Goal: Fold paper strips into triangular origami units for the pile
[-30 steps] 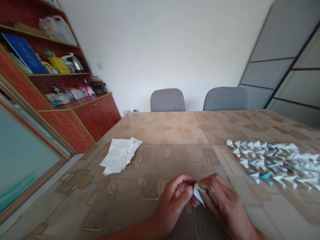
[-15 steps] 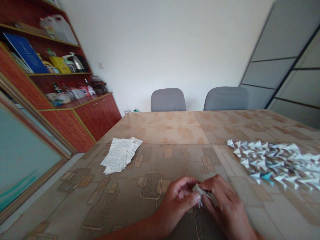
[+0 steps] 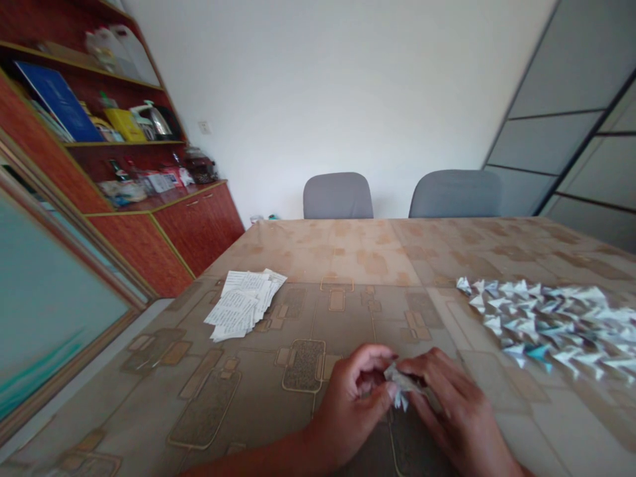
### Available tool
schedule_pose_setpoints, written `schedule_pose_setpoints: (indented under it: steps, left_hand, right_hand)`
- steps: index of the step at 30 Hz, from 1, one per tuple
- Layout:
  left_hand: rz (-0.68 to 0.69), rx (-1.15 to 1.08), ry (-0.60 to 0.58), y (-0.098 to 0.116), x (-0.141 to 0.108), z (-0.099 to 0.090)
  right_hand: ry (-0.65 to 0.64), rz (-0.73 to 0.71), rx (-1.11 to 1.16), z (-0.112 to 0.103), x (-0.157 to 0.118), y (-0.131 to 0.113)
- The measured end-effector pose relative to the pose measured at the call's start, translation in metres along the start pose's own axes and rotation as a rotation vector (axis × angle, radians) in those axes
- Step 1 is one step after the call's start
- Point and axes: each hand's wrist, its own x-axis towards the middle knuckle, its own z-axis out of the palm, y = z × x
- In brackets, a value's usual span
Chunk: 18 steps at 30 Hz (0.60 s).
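Observation:
Between my hands, above the near part of the table, is a small piece of folded paper (image 3: 405, 380) with thin pointed ends hanging below it. My left hand (image 3: 355, 391) pinches its left end between thumb and curled fingers. On the other side, my right hand (image 3: 452, 397) grips the paper with thumb and fingertips. The fingers cover part of the paper, so its full shape is hidden. Farther right lie rows of small folded paper cranes (image 3: 551, 324), mostly whitish with a teal one near the front. A loose pile of printed paper squares (image 3: 243, 301) lies to the left.
A patterned cloth covers the table (image 3: 298, 252). Behind its far edge stand two grey chairs, a left one (image 3: 338, 195) and a right one (image 3: 454, 194). A red-brown cabinet (image 3: 196, 228) with filled shelves is at the left, and grey panelled doors (image 3: 551, 139) are at the right.
The paper has turned slightly between my fingers, and more of its pointed ends shows below. My right fingers have shifted a little on it. The whole view has swung slightly left.

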Motion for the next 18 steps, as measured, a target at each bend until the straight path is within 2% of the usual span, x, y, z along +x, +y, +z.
schedule_pose_setpoints:
  steps: [3,10,18]
  left_hand:
    - [0.041,0.091,0.015,0.0004,-0.0010,0.0018]
    - [0.040,0.189,0.055,0.0047,0.0002,0.0052]
    - [0.103,0.372,0.101,0.0069,0.0000,0.0071]
  right_hand:
    - [-0.005,0.010,0.017,0.0020,-0.0008,0.0003]
    - [-0.057,-0.009,0.009,-0.0016,0.0021,-0.0034]
    - [0.020,-0.040,-0.020,-0.0019,0.0002,-0.0039]
